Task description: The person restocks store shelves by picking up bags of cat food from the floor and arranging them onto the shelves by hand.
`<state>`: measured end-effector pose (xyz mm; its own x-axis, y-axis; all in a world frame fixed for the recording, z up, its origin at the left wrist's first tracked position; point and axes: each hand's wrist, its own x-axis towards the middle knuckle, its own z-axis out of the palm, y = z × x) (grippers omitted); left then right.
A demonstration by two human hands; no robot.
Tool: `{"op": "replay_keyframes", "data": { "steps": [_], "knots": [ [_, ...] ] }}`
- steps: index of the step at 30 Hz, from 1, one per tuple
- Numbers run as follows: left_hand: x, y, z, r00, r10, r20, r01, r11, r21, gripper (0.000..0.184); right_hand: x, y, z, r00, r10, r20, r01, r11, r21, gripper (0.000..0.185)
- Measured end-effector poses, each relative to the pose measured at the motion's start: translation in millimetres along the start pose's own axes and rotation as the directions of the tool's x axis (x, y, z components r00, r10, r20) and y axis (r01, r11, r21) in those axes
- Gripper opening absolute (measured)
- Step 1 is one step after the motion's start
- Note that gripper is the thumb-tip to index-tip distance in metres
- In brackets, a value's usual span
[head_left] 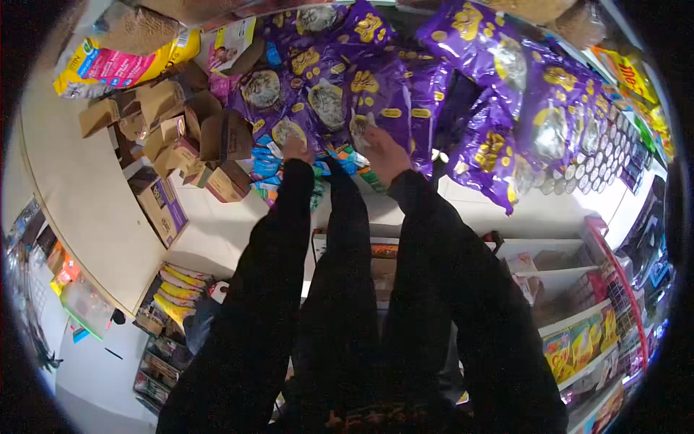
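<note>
Both my arms, in black sleeves, reach forward to a pile of glossy purple bags with yellow lettering and a cat picture. My left hand [295,149] is at the lower edge of one purple bag [296,119], its fingers curled against the plastic and partly blurred. To the right, my right hand [388,156] grips the lower part of another purple bag [383,90], with its fingertips on the front. Smaller blue and green packets [269,163] lie below the bags, around and between my hands.
Opened cardboard boxes [217,134] are heaped at the left, below a yellow and pink sack [134,65]. More purple bags [491,148] and stacked cans [589,166] stand at the right. A white shelf unit with yellow packets [578,347] and a red-edged rack [618,264] flank my right side.
</note>
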<state>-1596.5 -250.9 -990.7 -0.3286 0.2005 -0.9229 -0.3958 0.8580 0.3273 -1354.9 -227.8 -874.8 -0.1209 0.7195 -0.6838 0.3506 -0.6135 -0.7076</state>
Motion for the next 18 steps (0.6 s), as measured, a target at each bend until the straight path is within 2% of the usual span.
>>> {"op": "replay_keyframes", "data": {
  "steps": [2,3,4,7,9,10,15,18],
  "knots": [
    [38,26,-18,0.993,-0.114,-0.044,0.093,0.939,-0.33,0.037,18,9,16,0.998,-0.014,0.062,0.011,0.999,0.043,0.04],
    [58,39,-29,0.992,-0.117,-0.056,0.087,0.918,-0.386,0.037,26,19,28,0.998,-0.008,0.066,0.005,0.999,0.041,0.04],
    [79,50,-40,0.995,-0.066,-0.078,0.034,0.933,-0.357,0.038,35,34,42,0.993,0.017,0.114,-0.018,1.0,0.011,0.043],
    [140,58,-67,0.964,0.204,-0.172,-0.221,0.972,-0.085,0.049,54,59,76,0.974,0.085,0.208,-0.075,0.996,-0.055,0.048],
    [158,59,-68,0.919,0.34,-0.199,-0.33,0.94,0.084,0.048,70,58,98,0.945,0.215,0.245,-0.175,0.969,-0.172,0.057],
    [159,60,-67,0.912,0.359,-0.196,-0.344,0.933,0.107,0.047,77,59,109,0.925,0.278,0.259,-0.22,0.948,-0.23,0.062],
    [170,71,-81,0.934,0.343,-0.103,-0.337,0.939,0.065,0.043,109,68,165,0.961,0.226,0.161,-0.176,0.945,-0.275,0.069],
    [177,78,-87,0.963,0.268,-0.027,-0.268,0.963,0.013,0.041,127,64,180,0.969,0.233,0.085,-0.214,0.958,-0.193,0.067]
  ]
}}
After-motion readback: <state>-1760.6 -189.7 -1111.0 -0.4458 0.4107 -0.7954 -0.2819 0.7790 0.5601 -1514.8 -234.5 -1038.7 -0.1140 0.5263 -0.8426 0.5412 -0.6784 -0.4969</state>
